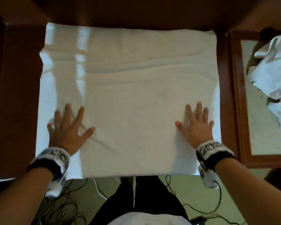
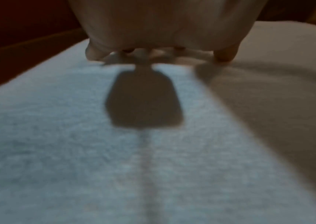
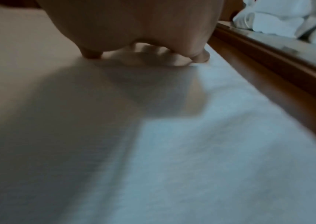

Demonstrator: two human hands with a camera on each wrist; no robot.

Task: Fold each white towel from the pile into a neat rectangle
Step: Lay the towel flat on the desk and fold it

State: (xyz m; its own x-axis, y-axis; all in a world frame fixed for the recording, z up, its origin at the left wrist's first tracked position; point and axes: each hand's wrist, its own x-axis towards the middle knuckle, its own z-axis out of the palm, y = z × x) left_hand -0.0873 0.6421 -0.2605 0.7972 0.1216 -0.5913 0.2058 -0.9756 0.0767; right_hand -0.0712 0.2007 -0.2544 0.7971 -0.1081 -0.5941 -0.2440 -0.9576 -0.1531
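Note:
A large white towel (image 1: 128, 98) lies spread flat over the dark wooden table, with shallow creases across its far half. My left hand (image 1: 68, 127) rests palm down on its near left part, fingers straight and spread. My right hand (image 1: 195, 125) lies the same way on the near right part. In the left wrist view the left hand (image 2: 160, 30) presses on the towel (image 2: 114, 151). The right wrist view shows the right hand (image 3: 138, 30) flat on the towel (image 3: 172, 151) close to its right edge.
A pile of crumpled white towels (image 1: 272, 70) sits on a wood-framed side table (image 1: 237, 101) to the right; the pile (image 3: 287, 18) also shows in the right wrist view. Cables (image 1: 201, 207) trail on the floor by my legs. Dark wood (image 1: 15, 95) lies left of the towel.

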